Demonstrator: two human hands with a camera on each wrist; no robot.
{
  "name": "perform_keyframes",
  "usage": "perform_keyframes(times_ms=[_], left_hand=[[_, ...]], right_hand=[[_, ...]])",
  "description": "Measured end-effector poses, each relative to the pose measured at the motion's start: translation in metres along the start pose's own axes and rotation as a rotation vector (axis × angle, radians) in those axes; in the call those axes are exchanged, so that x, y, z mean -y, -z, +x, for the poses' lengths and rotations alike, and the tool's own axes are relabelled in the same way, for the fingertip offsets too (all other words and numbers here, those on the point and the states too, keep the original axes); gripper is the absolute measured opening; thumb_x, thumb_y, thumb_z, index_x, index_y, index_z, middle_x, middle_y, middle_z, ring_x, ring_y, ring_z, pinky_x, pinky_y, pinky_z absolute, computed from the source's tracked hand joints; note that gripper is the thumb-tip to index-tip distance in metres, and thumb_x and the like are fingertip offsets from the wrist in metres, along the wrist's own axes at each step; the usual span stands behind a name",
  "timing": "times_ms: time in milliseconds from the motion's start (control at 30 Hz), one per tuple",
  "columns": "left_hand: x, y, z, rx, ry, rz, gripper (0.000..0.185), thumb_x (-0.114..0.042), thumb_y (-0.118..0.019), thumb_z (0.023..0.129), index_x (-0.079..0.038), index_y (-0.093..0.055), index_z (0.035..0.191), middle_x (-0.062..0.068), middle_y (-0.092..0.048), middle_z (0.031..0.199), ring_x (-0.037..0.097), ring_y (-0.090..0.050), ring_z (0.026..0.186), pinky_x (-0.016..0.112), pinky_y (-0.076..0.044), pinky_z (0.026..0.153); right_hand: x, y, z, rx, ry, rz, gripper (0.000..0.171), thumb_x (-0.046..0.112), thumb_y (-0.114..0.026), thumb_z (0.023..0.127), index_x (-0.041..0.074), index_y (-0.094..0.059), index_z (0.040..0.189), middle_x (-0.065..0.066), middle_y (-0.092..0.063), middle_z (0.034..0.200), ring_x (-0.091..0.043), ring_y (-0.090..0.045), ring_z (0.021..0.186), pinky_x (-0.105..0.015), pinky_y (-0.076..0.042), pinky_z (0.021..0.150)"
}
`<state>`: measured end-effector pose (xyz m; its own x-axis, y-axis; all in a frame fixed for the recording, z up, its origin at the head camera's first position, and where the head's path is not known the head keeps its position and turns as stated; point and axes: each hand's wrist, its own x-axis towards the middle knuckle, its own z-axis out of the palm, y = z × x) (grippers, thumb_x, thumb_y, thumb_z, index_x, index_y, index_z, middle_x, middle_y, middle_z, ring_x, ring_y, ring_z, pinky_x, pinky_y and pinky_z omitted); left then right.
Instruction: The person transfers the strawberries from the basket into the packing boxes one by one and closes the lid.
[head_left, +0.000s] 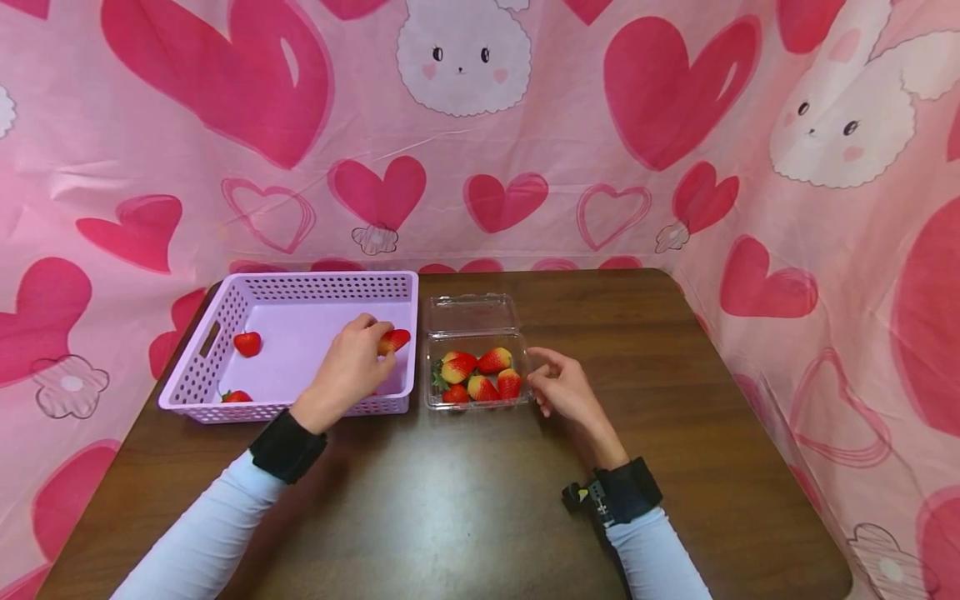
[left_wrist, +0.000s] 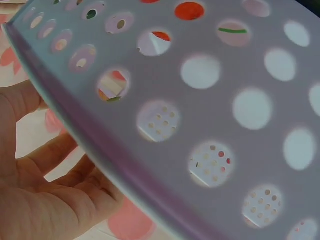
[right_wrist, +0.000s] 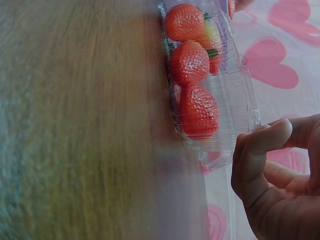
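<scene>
Red strawberry (head_left: 395,341), paler at one end, is pinched by the left hand (head_left: 347,362), whose grip is closed on it over the right end of a lilac basket (head_left: 288,333). Two other berries (head_left: 247,343) lie toward the basket's left side, well apart from that hand. Holes run through the basket's walls, and the left wrist view looks through them at patches of red.

Just beside the basket, to its right, stands a clear container (head_left: 472,334) with its lid (head_left: 472,315) tipped back. Several red-and-yellow strawberries (head_left: 482,389) sit grouped inside. At its right edge is the right hand (head_left: 564,386), fingers bent; whether its grip pinches the rim or merely touches it, I cannot tell.

Both wrists wear black bands (head_left: 288,446) beside pale sleeves (head_left: 202,525). Under everything is a dark brown wooden bench (head_left: 442,500), with a pink heart-and-bunny cloth (head_left: 525,133) behind.
</scene>
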<state>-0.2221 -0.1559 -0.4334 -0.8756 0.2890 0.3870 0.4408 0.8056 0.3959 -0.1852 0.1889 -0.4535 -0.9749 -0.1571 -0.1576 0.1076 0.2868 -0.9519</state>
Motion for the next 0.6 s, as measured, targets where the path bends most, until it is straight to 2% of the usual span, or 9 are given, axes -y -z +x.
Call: perform_keyframes(times_ms=[100,367,600], left_hand=[[-0.003,0.000,0.001,-0.002,0.000,-0.009,0.029,-0.001,-0.071,0.085,0.008,-0.073,0.112,0.023,-0.065,0.100,0.041,-0.064,0.086,0.054,-0.055,0.080],[-0.010,0.000,0.002,0.011,0.000,-0.014,0.031,-0.003,-0.072,0.086,0.007,-0.073,0.115,0.023,-0.064,0.103,0.041,-0.063,0.089,0.054,-0.055,0.083],[-0.017,-0.003,0.003,-0.002,-0.026,-0.025,0.030,-0.005,-0.075,0.086,0.006,-0.074,0.114,0.021,-0.064,0.102,0.038,-0.063,0.088,0.051,-0.056,0.083]], right_hand=[[0.007,0.000,-0.005,0.000,0.014,0.005,0.047,-0.002,-0.058,0.100,-0.008,-0.051,0.147,-0.012,-0.058,0.069,-0.022,-0.052,0.050,-0.029,-0.052,0.050],[-0.024,0.001,0.013,-0.024,0.003,0.009,0.048,0.002,-0.059,0.102,-0.002,-0.053,0.149,-0.010,-0.059,0.071,-0.021,-0.050,0.049,-0.028,-0.050,0.048],[-0.028,0.001,0.014,-0.029,-0.001,0.002,0.048,0.005,-0.060,0.102,0.002,-0.053,0.150,-0.011,-0.059,0.072,-0.022,-0.051,0.049,-0.029,-0.051,0.049]])
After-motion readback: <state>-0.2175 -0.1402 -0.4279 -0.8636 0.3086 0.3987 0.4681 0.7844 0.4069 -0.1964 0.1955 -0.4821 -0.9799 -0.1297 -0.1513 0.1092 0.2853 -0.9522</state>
